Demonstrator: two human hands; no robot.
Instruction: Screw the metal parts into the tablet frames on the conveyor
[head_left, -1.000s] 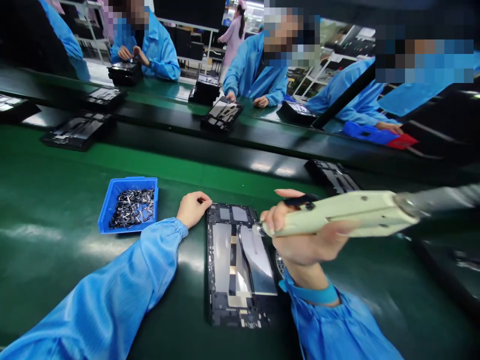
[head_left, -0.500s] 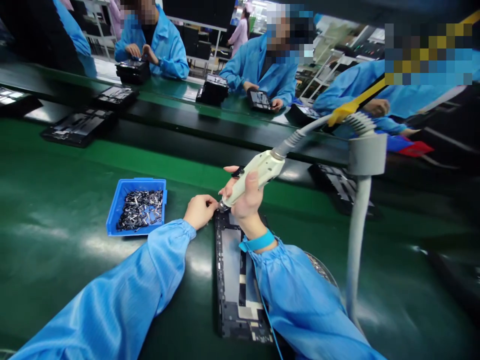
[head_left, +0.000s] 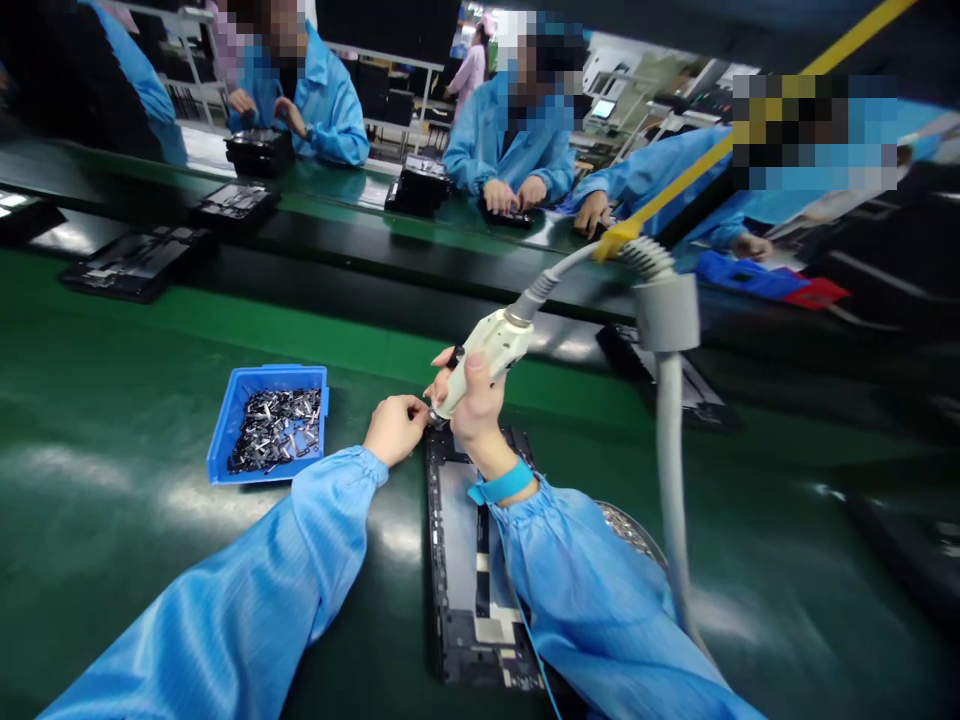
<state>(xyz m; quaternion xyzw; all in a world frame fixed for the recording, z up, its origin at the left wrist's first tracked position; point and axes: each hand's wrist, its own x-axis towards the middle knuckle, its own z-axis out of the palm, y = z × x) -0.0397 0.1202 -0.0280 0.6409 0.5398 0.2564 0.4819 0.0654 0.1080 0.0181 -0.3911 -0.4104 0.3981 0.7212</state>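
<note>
My right hand (head_left: 480,405) is wrapped round a cream electric screwdriver (head_left: 495,342), tilted with its tip down at the left. The tip is at the upper left corner of an open tablet-like device (head_left: 456,520) lying on the green bench, its inner frame and silver plate exposed. My left hand (head_left: 395,428) is closed in a pinch at that same corner, close beside the screwdriver tip. Whatever its fingers hold is hidden. Left of it stands a blue bin (head_left: 217,435) of small black and silver parts. A blue wrist strap (head_left: 506,485) circles my right wrist.
A round dish of small metal pieces (head_left: 628,528) lies partly behind my right sleeve. The screwdriver's thick grey cable (head_left: 673,450) runs down at the right. Several similar devices (head_left: 135,265) lie along the dark strip beyond. Co-workers in blue sit across the bench.
The view has shifted slightly, and the screwdriver and its cable appear further left. Both hands stay at the device's corner. Across the bench, co-workers' hands have moved.
</note>
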